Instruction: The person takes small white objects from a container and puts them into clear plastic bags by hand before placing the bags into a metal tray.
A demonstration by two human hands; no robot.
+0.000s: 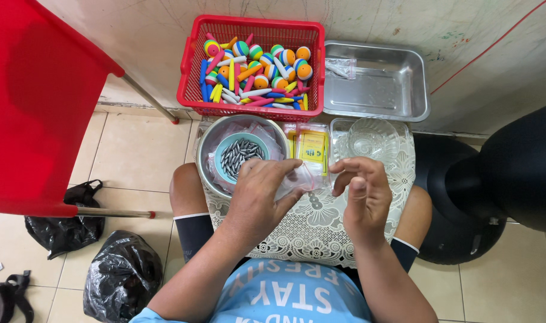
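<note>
**Spotter:** Head view puts your left hand (258, 200) flat and palm-down over a small clear plastic bag (303, 176) on the white lace cloth (320, 230) across your lap. Its fingers are spread and press on the bag.

**Checker:** And your right hand (362, 191)?

**Spotter:** Just right of the bag, raised, fingers curled in toward the thumb. I cannot tell whether you pinch anything.

**Checker:** What lies beyond your hands?

**Spotter:** Past your left fingertips, a steel bowl (210, 149) holds a teal bowl (224, 152) of grey lead sinkers (240, 152). Ahead of your right hand stands a glass bowl (373, 139), with a yellow packet (312, 146) between them. Farther off, a red basket (192, 72) of coloured floats (255, 69) sits beside a steel tray (404, 90).
</note>
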